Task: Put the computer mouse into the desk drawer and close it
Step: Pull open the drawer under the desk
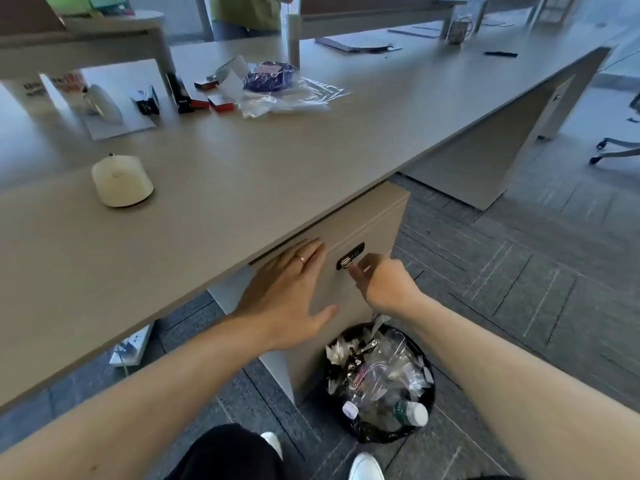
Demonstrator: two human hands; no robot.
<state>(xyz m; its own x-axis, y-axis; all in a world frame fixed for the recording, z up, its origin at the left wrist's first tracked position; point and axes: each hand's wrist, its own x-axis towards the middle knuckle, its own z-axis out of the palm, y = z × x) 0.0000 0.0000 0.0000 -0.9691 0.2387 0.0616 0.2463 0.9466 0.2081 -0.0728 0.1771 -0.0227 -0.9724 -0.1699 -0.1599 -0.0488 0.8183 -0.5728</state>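
A cream-white computer mouse (121, 180) lies on the beige desk (242, 174), at the left near the front edge. Under the desk stands the drawer cabinet (367, 223) with its top drawer closed. A black lock plate with a small metal key (349, 260) sits on the drawer front. My left hand (287, 296) rests flat, fingers spread, on the drawer front just below the desk edge. My right hand (381, 282) pinches at the key with fingertips on it. Both hands are far from the mouse.
A black bin (429, 403) full of plastic wrap and bottles stands on the floor right below my hands. Boxes, plastic bags and a purple bundle (270, 76) clutter the desk's back. A person in a green top stands behind the desk. An office chair base (616, 150) is at right.
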